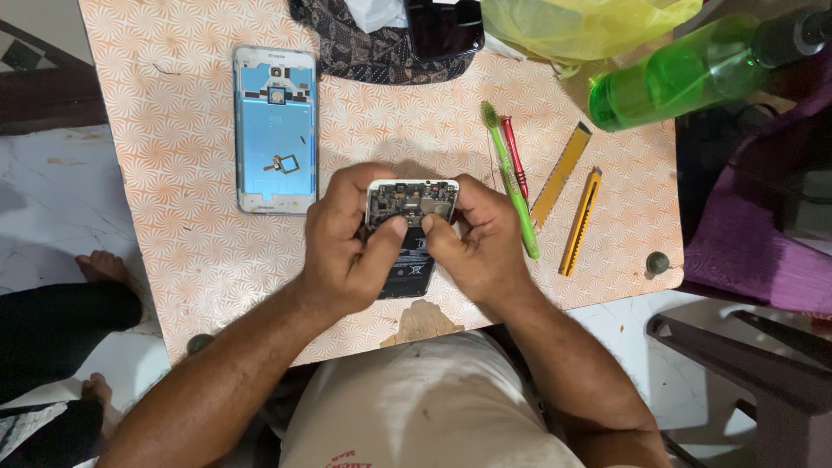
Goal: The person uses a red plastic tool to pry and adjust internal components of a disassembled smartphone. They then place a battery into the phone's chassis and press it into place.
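Opened black smartphone with exposed circuit board [411,227] held above the near edge of the orange patterned surface [173,173], left hand [342,247] and right hand [472,247] both clasping it, thumbs on board (prying stage, likely); next move wants fine fingertip pressure.

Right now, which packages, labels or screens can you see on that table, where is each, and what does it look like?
Opened phone: held in both hands at the table's middle, circuit board bare, a dark battery with a label below it.
Phone back cover: flat on the table, upper left, a blue rectangle with a pale rim.
Black screen: top edge, glossy, lying on dark cloth.
Yellow plastic bag: top right, crumpled.
Green bottle: far right, lying down.
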